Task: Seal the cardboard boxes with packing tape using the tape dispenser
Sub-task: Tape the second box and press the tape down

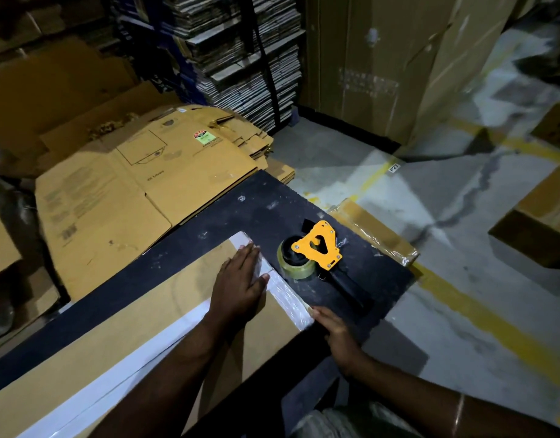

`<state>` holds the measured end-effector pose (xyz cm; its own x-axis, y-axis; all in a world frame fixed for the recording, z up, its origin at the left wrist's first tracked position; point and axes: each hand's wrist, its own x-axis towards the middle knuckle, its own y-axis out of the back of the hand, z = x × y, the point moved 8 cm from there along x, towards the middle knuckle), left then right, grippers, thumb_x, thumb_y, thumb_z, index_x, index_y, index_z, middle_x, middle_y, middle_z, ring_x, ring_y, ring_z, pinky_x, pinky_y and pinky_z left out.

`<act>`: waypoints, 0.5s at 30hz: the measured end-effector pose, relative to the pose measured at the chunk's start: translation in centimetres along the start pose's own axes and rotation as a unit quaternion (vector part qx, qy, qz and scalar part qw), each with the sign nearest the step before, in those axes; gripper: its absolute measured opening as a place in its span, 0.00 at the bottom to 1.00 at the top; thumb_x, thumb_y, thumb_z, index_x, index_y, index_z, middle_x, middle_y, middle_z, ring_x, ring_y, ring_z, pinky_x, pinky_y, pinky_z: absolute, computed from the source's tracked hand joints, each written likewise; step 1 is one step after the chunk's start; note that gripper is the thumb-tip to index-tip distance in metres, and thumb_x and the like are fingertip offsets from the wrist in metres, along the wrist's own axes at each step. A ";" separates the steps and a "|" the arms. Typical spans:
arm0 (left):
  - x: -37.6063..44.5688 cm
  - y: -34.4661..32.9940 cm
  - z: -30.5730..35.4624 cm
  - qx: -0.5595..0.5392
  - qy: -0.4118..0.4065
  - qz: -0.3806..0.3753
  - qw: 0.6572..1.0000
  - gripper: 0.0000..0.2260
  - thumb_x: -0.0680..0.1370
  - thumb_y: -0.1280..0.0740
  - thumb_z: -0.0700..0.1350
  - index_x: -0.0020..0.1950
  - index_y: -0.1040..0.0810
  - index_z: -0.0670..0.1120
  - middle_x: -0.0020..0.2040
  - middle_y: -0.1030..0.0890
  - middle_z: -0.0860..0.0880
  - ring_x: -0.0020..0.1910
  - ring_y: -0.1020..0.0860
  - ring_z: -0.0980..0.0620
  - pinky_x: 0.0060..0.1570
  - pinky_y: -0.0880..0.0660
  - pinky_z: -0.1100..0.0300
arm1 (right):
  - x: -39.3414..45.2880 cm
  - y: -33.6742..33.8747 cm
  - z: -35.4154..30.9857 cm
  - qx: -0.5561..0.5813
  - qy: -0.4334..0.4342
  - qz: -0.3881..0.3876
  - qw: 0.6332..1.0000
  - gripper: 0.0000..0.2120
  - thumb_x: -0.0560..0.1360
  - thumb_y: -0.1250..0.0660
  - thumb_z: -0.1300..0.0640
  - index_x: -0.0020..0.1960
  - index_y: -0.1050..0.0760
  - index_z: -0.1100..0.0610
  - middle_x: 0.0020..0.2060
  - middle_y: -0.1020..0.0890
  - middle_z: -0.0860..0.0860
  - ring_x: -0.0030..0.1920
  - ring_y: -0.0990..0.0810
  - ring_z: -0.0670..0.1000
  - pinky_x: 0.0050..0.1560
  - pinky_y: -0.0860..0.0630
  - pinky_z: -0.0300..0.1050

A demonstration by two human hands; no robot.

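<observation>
Cardboard box [164, 314] | taped edge (glossy) | yellow tape dispenser [316, 248] beside

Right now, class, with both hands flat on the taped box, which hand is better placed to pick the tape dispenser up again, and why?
Probably the right hand. It lies at the box's near corner, just below the tape dispenser's black handle, which points towards it. The left hand presses the tape strip flat and would have to cross over.
</observation>
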<state>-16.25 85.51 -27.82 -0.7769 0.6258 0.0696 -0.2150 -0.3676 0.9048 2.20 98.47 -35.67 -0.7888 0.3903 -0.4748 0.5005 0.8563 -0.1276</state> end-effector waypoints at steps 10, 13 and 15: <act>0.2 0.0 -0.1 -0.002 -0.008 0.005 1.000 0.28 0.80 0.43 0.60 0.79 0.38 0.53 0.80 0.40 0.56 0.79 0.44 0.56 0.74 0.45 0.52 | -0.3 0.2 3.1 -0.029 0.017 -0.004 0.999 0.30 0.71 0.34 0.27 0.63 0.27 0.46 0.65 0.27 0.41 0.61 0.29 0.36 0.72 0.35 0.43; 0.3 0.0 0.0 0.002 -0.014 0.007 1.000 0.28 0.79 0.43 0.59 0.79 0.37 0.53 0.80 0.40 0.55 0.79 0.44 0.55 0.73 0.45 0.54 | 2.0 2.0 7.7 -0.018 -0.027 -0.015 0.999 0.26 0.68 0.43 0.19 0.53 0.25 0.35 0.57 0.29 0.35 0.61 0.30 0.38 0.69 0.39 0.42; 0.3 0.1 0.2 0.004 -0.016 0.007 1.000 0.28 0.79 0.43 0.59 0.79 0.37 0.53 0.80 0.40 0.55 0.79 0.44 0.55 0.72 0.46 0.57 | 0.9 2.2 5.3 -0.043 0.016 0.006 0.999 0.31 0.68 0.42 0.20 0.63 0.24 0.35 0.68 0.28 0.35 0.72 0.33 0.38 0.75 0.41 0.44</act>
<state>-16.44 85.79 -27.65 -0.7608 0.6418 0.0962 -0.1983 -0.3711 0.9072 4.50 98.94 -41.05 -0.7953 0.4097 -0.4468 0.4777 0.8773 -0.0458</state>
